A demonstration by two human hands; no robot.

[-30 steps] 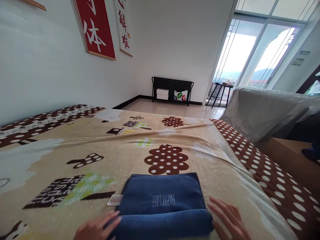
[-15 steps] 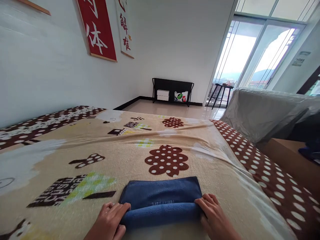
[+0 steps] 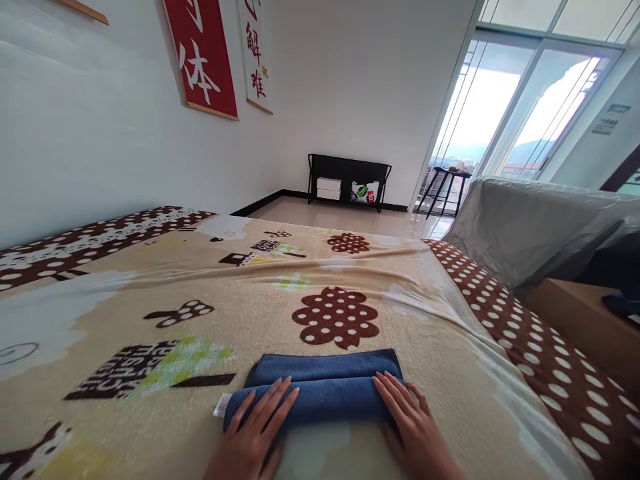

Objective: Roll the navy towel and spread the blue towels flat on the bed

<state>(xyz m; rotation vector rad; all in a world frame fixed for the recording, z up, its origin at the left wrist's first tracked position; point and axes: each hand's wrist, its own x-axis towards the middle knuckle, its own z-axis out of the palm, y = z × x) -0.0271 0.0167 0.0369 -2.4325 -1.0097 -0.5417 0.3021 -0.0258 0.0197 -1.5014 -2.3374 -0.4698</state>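
A dark blue towel lies rolled into a thick bar on the patterned beige blanket, with a narrow flat strip still showing behind the roll. A small white label sticks out at its left end. My left hand rests flat on the left part of the roll, fingers stretched forward. My right hand lies flat on the right end, fingers spread.
The bed runs along a white wall with a red banner. A grey covered sofa and a wooden surface stand to the right. A black shelf and glass doors are at the far end.
The towel has been rolled further away from me, so less flat cloth shows. Both hands went from gripping the roll's ends to lying flat on top of it.
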